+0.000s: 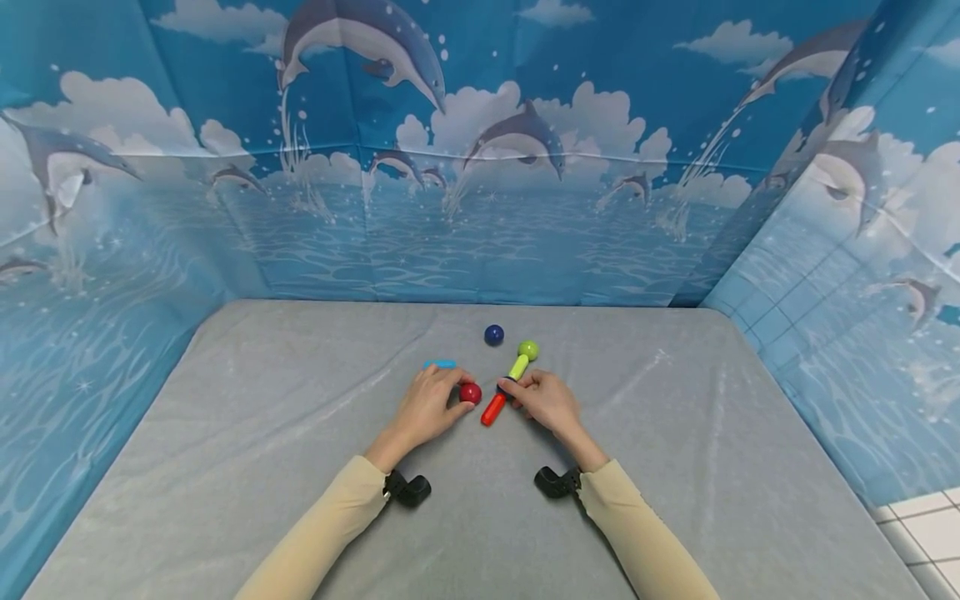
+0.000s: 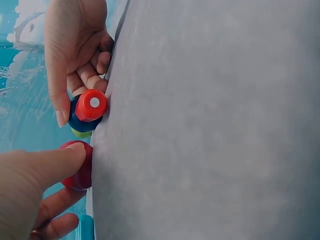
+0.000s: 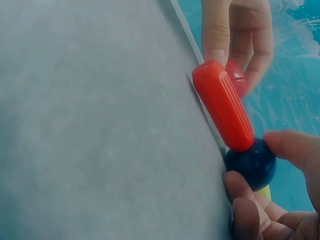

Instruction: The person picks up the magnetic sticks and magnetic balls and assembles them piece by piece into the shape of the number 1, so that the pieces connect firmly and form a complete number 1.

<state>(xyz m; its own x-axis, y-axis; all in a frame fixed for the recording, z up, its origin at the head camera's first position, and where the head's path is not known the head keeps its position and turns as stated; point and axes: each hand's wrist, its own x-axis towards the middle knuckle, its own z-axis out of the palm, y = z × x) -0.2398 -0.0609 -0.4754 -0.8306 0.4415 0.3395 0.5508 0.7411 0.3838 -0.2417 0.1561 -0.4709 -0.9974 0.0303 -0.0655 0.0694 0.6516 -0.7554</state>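
While the left hand [image 1: 427, 406] pinches a red ball [image 1: 470, 393] just beside a red rod [image 1: 492, 411], the right hand [image 1: 551, 403] grips a dark blue ball [image 3: 251, 166] that joins this rod to a lime rod [image 1: 518, 367] tipped with a lime ball [image 1: 528, 350]. Beyond the hands, a navy ball [image 1: 493, 335] lies on the grey cloth [image 1: 300, 467] near the lime ball, and a light blue rod [image 1: 440, 364], partly hidden, lies just past the left hand.

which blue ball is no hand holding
The far blue ball, standing apart; the right hand pinches the near blue ball, which touches the red stick.
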